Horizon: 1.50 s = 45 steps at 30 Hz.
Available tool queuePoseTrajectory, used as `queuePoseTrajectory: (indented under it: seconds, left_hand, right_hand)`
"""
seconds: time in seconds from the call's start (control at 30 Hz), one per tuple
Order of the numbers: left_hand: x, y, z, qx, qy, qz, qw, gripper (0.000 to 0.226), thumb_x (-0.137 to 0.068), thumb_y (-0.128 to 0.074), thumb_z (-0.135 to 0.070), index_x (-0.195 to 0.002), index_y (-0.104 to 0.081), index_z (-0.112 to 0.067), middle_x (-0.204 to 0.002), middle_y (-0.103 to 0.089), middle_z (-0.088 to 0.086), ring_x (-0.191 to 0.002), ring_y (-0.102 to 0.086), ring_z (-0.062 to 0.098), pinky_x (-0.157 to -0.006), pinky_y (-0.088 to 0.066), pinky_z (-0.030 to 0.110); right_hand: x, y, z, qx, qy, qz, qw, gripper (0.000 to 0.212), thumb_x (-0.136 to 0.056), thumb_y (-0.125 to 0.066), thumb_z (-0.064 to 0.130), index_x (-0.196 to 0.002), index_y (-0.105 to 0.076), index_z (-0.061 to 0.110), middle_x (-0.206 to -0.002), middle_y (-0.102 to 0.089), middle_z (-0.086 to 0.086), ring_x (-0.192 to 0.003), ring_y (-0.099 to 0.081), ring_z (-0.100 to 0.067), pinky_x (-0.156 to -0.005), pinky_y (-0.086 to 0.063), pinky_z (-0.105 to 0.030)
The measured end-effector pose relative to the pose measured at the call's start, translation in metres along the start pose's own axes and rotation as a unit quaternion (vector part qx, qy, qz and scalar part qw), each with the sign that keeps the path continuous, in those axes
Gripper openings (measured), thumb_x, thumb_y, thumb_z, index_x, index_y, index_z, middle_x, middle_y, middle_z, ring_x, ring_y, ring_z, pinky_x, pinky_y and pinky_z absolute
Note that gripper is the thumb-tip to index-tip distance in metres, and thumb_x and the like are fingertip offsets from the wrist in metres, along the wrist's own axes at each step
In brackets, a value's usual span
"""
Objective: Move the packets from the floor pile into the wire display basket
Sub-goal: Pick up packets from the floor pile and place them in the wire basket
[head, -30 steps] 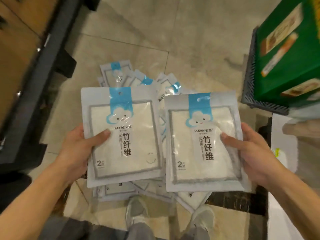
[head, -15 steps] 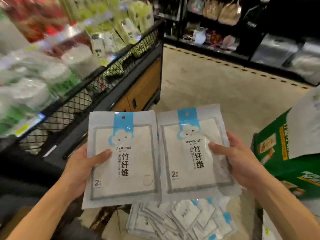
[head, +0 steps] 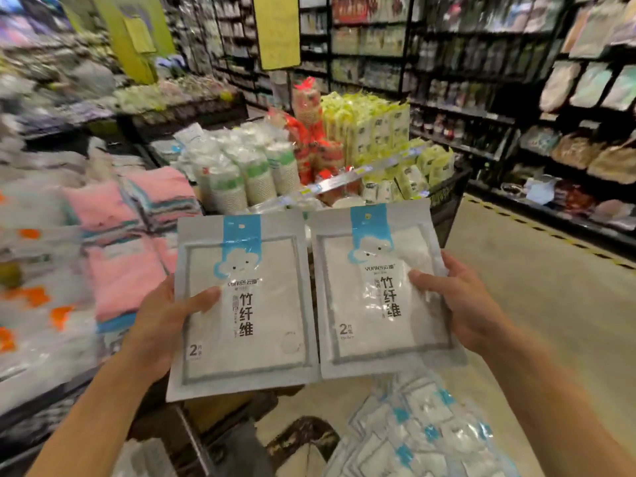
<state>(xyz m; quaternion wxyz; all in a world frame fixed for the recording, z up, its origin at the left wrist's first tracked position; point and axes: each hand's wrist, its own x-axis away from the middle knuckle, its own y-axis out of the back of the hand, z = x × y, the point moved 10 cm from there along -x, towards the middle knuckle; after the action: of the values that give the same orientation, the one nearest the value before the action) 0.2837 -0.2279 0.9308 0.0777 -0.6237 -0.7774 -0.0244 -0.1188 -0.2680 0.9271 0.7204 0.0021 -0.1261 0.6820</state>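
1. Currently, in the head view, the main risk is a slip: each packet is slick plastic held at one side edge only, so a quick swing toward the wire display basket [head: 444, 201] could, by this reading, let one slide out and drop to the floor [head: 550, 304].
2. A second risk is placement. The basket looks crowded with stacked cups [head: 241, 173] and yellow-green packs [head: 375, 129], and the folded pink towels [head: 137, 242] lie just beside it; a packet set down carelessly might land on the wrong goods or perch on top and slide off. Which compartment is meant for these packets cannot be told.
3. The view is blurred at its left side, so the basket's near rim is hard to place, and a misjudged reach could catch a packet on the wire.
4. The left hand [head: 161, 325] clamps the left packet [head: 241, 304] at its left edge, thumb across the front, fingers behind and hidden.
5. The right hand [head: 464, 304] clamps the right packet [head: 378, 290] at its right edge the same way, thumb pressed on the front face.
6. Both packets are held upright, side by side and nearly touching, in front of the basket and above the floor pile [head: 423, 435], which lies low at the right with many packets not yet moved.
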Motion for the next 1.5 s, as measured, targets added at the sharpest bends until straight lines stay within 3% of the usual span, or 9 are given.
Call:
queuePoseTrajectory:
  seconds: [0.1,0.3,0.43,0.57,0.77,0.93,1.07,1.23,1.5]
  left_hand:
    - [0.054,0.048,-0.001,0.029,-0.009,-0.065,0.997,0.081,-0.048,-0.095,-0.026,-0.120,-0.064,-0.008,-0.110,-0.076,0.019,-0.089,-0.076,0.035,-0.063,-0.063,0.041]
    - [0.183,0.143,0.010,0.052,-0.023,-0.208,0.976,0.103,-0.033,-0.103,-0.037,-0.123,-0.065,-0.005,-0.112,-0.075,0.019,-0.098,-0.075,0.037,-0.072,-0.064,0.045]
    - [0.271,0.195,0.024,0.073,-0.023,-0.296,0.952,0.059,-0.069,-0.082,-0.015,-0.124,-0.064,-0.008,-0.114,-0.074,0.021,-0.100,-0.073,0.040,-0.087,-0.059,0.056]
    - [0.347,0.236,0.045,0.065,-0.010,-0.357,0.932,0.048,-0.075,-0.076,-0.013,-0.121,-0.064,-0.011,-0.108,-0.076,0.018,-0.095,-0.075,0.039,-0.073,-0.064,0.050]
    - [0.433,0.300,0.080,0.100,-0.012,-0.421,0.902,0.045,-0.078,-0.077,-0.008,-0.121,-0.063,-0.008,-0.106,-0.076,0.019,-0.089,-0.076,0.039,-0.066,-0.063,0.047]
    - [0.478,0.358,0.111,0.113,0.010,-0.414,0.903,0.065,-0.073,-0.091,-0.022,-0.128,-0.061,-0.007,-0.117,-0.073,0.023,-0.101,-0.072,0.044,-0.085,-0.059,0.057]
    - [0.499,0.401,0.134,0.122,0.025,-0.429,0.895,0.092,-0.043,-0.103,-0.038,-0.122,-0.063,-0.012,-0.111,-0.076,0.018,-0.097,-0.074,0.039,-0.073,-0.063,0.049]
    - [0.503,0.447,0.168,0.130,0.062,-0.440,0.886,0.053,-0.078,-0.079,-0.013,-0.127,-0.060,-0.009,-0.115,-0.075,0.017,-0.102,-0.074,0.036,-0.089,-0.058,0.057]
    - [0.458,0.498,0.214,0.133,0.123,-0.435,0.882,0.043,-0.081,-0.080,-0.012,-0.120,-0.062,-0.017,-0.107,-0.078,0.008,-0.097,-0.076,0.030,-0.084,-0.060,0.056]
  right_hand:
    - [0.009,-0.044,0.001,0.016,0.006,0.064,0.998,0.032,-0.091,-0.066,-0.007,-0.118,-0.065,0.011,-0.101,-0.079,-0.012,-0.079,-0.077,-0.023,-0.058,-0.060,-0.031]
    - [0.053,-0.142,-0.017,0.038,-0.022,0.218,0.975,0.035,-0.094,-0.067,0.000,-0.125,-0.064,0.016,-0.105,-0.079,-0.009,-0.092,-0.078,-0.030,-0.064,-0.063,-0.036]
    - [0.097,-0.203,-0.040,0.036,-0.050,0.293,0.954,0.034,-0.094,-0.065,-0.002,-0.122,-0.063,0.017,-0.105,-0.079,-0.010,-0.090,-0.078,-0.029,-0.064,-0.065,-0.037]
    - [0.142,-0.254,-0.072,0.048,-0.072,0.344,0.935,0.033,-0.095,-0.065,-0.003,-0.122,-0.064,0.015,-0.104,-0.079,-0.011,-0.090,-0.078,-0.029,-0.069,-0.066,-0.041]
    - [0.198,-0.329,-0.119,0.074,-0.098,0.404,0.906,0.035,-0.094,-0.066,-0.001,-0.125,-0.061,0.015,-0.106,-0.078,-0.015,-0.094,-0.077,-0.036,-0.085,-0.061,-0.056]
    - [0.235,-0.391,-0.163,0.093,-0.113,0.420,0.896,0.037,-0.093,-0.067,-0.002,-0.127,-0.061,0.012,-0.105,-0.078,-0.015,-0.091,-0.077,-0.034,-0.069,-0.065,-0.044]
    - [0.262,-0.426,-0.198,0.112,-0.128,0.414,0.894,0.037,-0.093,-0.069,0.002,-0.127,-0.061,0.016,-0.108,-0.078,-0.013,-0.095,-0.077,-0.034,-0.079,-0.062,-0.052]
    - [0.280,-0.451,-0.233,0.143,-0.134,0.395,0.897,0.036,-0.094,-0.069,0.002,-0.127,-0.061,0.015,-0.110,-0.078,-0.013,-0.097,-0.076,-0.035,-0.088,-0.059,-0.060]
    - [0.252,-0.477,-0.280,0.188,-0.147,0.353,0.905,0.037,-0.093,-0.070,0.002,-0.126,-0.060,0.013,-0.110,-0.077,-0.013,-0.096,-0.077,-0.034,-0.086,-0.060,-0.059]
